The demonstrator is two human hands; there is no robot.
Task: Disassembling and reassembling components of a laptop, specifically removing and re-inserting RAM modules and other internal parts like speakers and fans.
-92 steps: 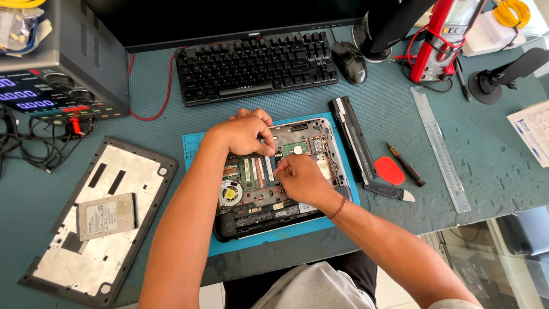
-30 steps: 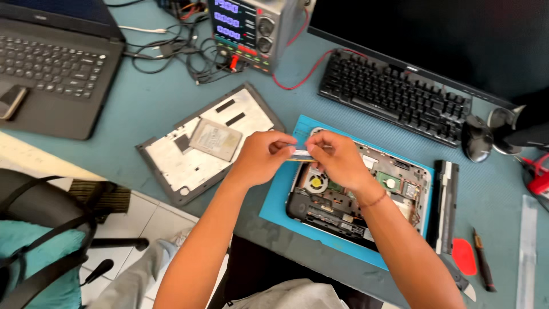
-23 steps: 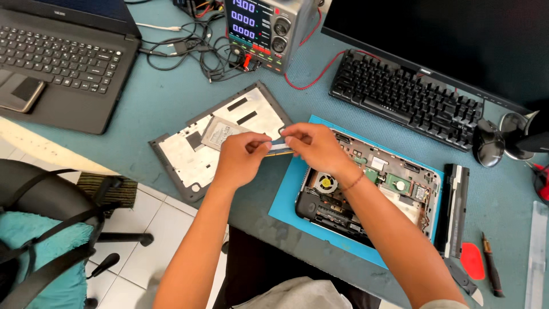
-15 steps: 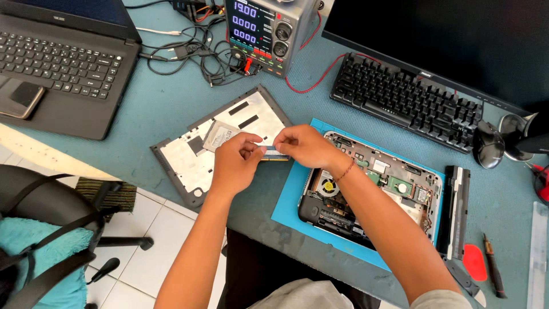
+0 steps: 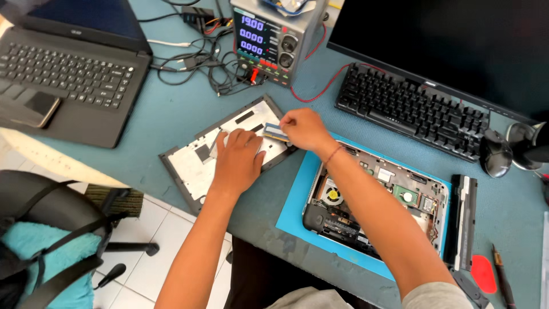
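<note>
The right hand point(image 5: 303, 129) pinches a small memory stick point(image 5: 276, 133) over the removed laptop cover point(image 5: 194, 166) — left hand point(image 5: 239, 160) lies flat, fingers spread, on that cover (perhaps on a drive, hidden) on the bench point(image 5: 166, 114).

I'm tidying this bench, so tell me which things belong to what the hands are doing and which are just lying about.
In use:
right hand pinching a small memory module
left hand resting on the removed bottom cover
opened laptop on the blue mat

Lying about:
black laptop
keyboard
power supply
battery
mouse
</note>
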